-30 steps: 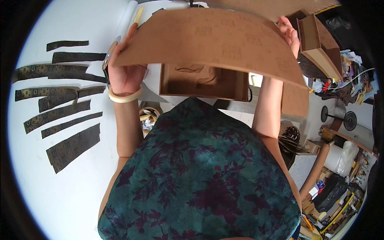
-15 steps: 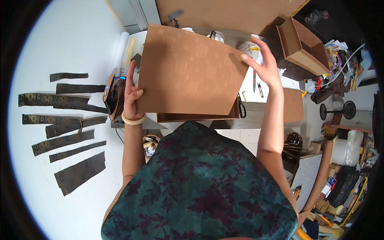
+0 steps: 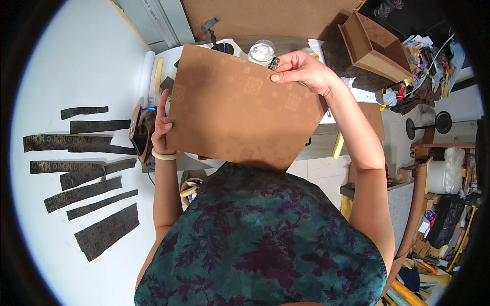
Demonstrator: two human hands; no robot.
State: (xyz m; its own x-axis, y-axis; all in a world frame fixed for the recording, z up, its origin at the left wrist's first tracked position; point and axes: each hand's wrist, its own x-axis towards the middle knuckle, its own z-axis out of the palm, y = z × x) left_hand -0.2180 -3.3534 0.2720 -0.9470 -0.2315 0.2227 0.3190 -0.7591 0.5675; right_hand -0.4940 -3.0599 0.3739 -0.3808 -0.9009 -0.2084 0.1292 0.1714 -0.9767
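Observation:
A large brown panel (image 3: 229, 107) with a faint square pattern is held up in front of me, tilted. My left hand (image 3: 161, 128) holds its left edge, thumb on the front face and index finger stretched up along the side. At the top right edge my right hand (image 3: 304, 74) pinches the panel, its thumb on the front and its fingers behind. A small dark patterned piece (image 3: 274, 63) peeks out by the right fingertips; whether it is joined to the panel I cannot tell. The panel hides most of the worktable behind it.
A glass jar (image 3: 261, 51) stands behind the panel, beside a black clamp stand (image 3: 210, 29). An open brown box (image 3: 376, 45) sits at the back right. Dark patterned strips (image 3: 99, 191) hang on the white wall at left, near a dark, blue-lit device (image 3: 143, 125).
My right hand has moved left and closed on the panel's upper edge. The panel has tilted and come lower and nearer. The left hand keeps its hold.

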